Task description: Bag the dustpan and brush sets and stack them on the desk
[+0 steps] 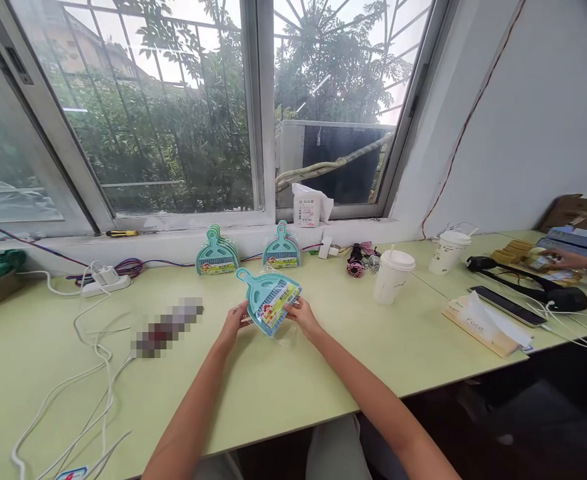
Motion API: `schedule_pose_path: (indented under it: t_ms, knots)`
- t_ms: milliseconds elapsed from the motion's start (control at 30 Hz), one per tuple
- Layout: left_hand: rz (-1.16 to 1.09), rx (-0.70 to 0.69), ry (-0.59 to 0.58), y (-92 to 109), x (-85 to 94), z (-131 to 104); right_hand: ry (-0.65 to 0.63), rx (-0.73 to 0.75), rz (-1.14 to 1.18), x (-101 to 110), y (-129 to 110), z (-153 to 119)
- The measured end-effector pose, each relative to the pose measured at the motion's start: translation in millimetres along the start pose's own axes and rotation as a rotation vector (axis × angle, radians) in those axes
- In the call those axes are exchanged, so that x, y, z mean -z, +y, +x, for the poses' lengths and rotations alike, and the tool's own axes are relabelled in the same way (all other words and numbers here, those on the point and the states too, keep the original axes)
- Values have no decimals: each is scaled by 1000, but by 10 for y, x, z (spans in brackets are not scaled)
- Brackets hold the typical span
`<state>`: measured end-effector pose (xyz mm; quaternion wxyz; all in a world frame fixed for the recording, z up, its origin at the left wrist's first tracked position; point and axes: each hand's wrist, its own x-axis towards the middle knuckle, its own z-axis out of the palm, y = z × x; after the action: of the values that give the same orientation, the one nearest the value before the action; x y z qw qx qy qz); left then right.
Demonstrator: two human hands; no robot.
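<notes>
Between both hands is a turquoise mini dustpan and brush set (268, 298) in clear plastic wrap, its loop handle tilted up to the left. My left hand (234, 321) is closed on its left edge. My right hand (303, 316) pinches the lower right side, by the printed label. The set is held low over the table; whether it touches the top I cannot tell. Behind it, two stacks of the same wrapped sets, a left stack (218, 252) and a right stack (281, 247), stand against the wall below the window.
White cables and a power strip (105, 285) lie at left, near a pixelated object (168, 328). To the right are paper cups (393, 277), a tissue pack (483, 325), a phone (507, 306) and a black neck-band device (528, 283). Another person's hands (566, 259) show at the far right.
</notes>
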<state>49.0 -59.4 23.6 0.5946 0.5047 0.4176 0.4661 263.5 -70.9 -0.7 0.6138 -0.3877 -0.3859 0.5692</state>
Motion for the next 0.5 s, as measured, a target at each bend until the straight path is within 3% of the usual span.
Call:
schedule_pose_path:
  t_ms: [200, 300, 433, 500]
  knots:
    - [-72, 27, 185, 17, 101, 95, -86, -29, -23, -17, -140, -34]
    - [-201, -6, 337, 93, 261, 169, -141, -42, -48, 25, -219, -31]
    - [-413, -235, 786, 253, 872, 153, -48, -37, 26, 182, -299, 23]
    - [-393, -345, 903, 305, 1207, 104, 36, -33, 93, 257, -315, 61]
